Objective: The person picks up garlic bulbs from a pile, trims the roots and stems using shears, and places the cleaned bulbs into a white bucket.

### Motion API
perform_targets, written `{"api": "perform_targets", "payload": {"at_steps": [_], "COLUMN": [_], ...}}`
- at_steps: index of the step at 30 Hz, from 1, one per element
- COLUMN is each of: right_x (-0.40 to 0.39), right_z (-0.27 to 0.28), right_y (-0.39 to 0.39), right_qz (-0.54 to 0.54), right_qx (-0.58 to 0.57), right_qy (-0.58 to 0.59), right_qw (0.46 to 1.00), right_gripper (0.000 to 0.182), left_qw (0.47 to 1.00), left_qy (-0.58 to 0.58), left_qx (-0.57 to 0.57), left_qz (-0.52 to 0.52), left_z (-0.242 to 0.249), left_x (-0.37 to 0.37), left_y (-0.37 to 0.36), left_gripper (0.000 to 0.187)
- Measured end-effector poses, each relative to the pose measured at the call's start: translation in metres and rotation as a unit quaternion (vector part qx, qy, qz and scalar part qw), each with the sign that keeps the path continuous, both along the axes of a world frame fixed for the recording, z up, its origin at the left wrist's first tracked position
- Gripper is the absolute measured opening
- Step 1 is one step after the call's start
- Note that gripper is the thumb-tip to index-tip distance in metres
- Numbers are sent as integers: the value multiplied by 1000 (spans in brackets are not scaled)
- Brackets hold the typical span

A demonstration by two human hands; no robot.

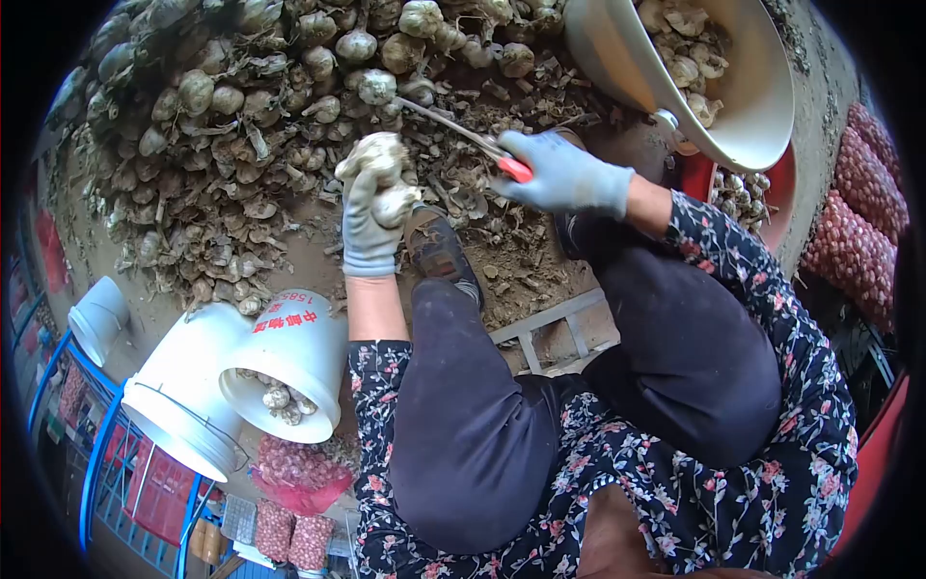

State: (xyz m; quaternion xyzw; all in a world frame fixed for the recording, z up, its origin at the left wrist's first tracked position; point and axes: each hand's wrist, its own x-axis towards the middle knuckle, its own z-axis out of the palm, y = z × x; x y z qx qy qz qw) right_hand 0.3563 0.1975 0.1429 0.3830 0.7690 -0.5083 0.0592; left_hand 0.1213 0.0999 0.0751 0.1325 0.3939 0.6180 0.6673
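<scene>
My left hand (pixel 368 227), in a grey-white glove, is closed around garlic bulbs (pixel 378 159), with another bulb showing beside its fingers. To the right, my right hand (pixel 564 174), gloved too, grips a long-handled tool with a red grip (pixel 515 170). The tool's thin shaft (pixel 449 123) points up and left, its far end beside a bulb (pixel 377 88) on the heap. A large pile of garlic with dry stems (pixel 227 145) spreads ahead and to the left of both hands.
A tilted pale bucket (pixel 743 125) with garlic lies at upper right, a red basin (pixel 783 193) behind it. White buckets (pixel 289 333) stand at lower left near a blue metal rack (pixel 96 444). Net sacks of garlic (pixel 854 246) are at far right. Loose stems litter the ground by my shoes.
</scene>
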Motion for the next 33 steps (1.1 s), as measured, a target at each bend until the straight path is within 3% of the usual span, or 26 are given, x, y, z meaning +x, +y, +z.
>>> {"api": "perform_targets", "payload": {"at_steps": [1,2,3,5,7,9,10,11,13,14,18,21,25,29,33], "right_x": [7,9,9,4,-3,-5,-5,-8,-15,-18,-22,-12,-6,-21,-26], "right_z": [0,6,5,5,12,12,11,18,22,24,27,24,24,24,23], "right_y": [-6,-7,-10,-12,-9,-8,-6,-4,0,0,3,-2,-7,-9,-7], "right_qz": [11,36,38,88,90,96,109,136,173,172,201,167,154,167,227], "right_qx": [-9,-46,-49,-2,-20,56,86,123,139,136,159,170,200,209,153], "right_qy": [-22,-57,-58,-21,-39,-82,-88,-113,-167,-167,-190,-159,-166,-131,-166], "right_qw": [1000,997,996,996,995,990,986,977,961,961,948,958,953,955,947], "right_gripper": [36,39,39,41,40,38,38,39,48,48,46,47,51,51,50], "left_qw": [984,985,984,995,995,996,978,978,939,949,957,995,978,966,952], "left_qy": [-172,-167,-174,-50,-52,72,193,190,295,245,255,54,184,246,291], "left_qx": [36,6,13,-17,-25,-46,-64,-69,-118,-154,-113,-77,-101,-83,-95], "left_qz": [32,44,42,86,79,-17,-50,-51,-130,-125,-76,46,3,19,-18], "left_z": [-5,0,3,15,32,43,45,49,58,64,31,32,48,53,66], "left_x": [0,3,4,11,9,1,-1,0,0,5,13,15,15,23,20], "left_y": [-10,-15,-15,-11,-6,-4,-2,-3,-1,1,-1,-9,-10,-9,-5], "left_gripper": [50,57,53,50,50,53,52,52,54,58,61,63,70,71,70]}}
